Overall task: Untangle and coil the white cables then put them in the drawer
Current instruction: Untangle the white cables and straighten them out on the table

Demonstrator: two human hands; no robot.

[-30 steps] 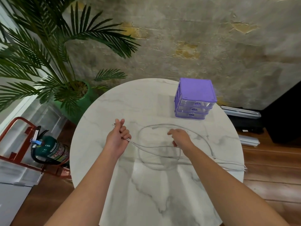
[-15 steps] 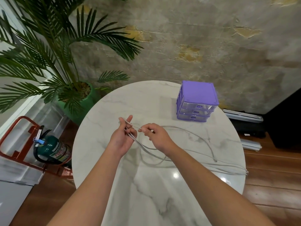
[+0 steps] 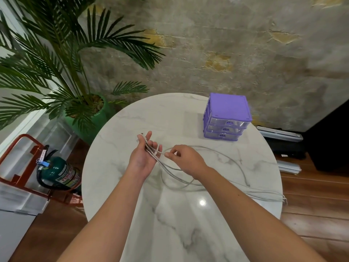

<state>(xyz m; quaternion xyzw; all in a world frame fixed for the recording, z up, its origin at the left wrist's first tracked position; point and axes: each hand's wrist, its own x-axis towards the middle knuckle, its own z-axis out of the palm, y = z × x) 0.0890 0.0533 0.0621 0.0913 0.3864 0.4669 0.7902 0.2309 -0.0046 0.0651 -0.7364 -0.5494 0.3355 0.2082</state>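
White cables (image 3: 234, 163) lie in loose loops over the round marble table (image 3: 170, 114), trailing to its right edge. My left hand (image 3: 144, 157) is palm up with fingers straight, and several cable strands lie across its fingers, a plug end poking past the fingertips. My right hand (image 3: 184, 158) pinches a cable strand right beside the left fingers. A purple drawer unit (image 3: 227, 117) with three clear drawers, all closed, stands at the far right of the table.
A potted palm (image 3: 56, 63) in a green pot stands left of the table. A green fire extinguisher (image 3: 58, 172) sits in a red stand on the floor at the left. Flat items (image 3: 279, 133) lie on the wooden floor at the right.
My left hand has opened from a closed grip to flat fingers with the strands laid across. My right hand has come leftward from the table to the left hand, bringing a cable strand with it.
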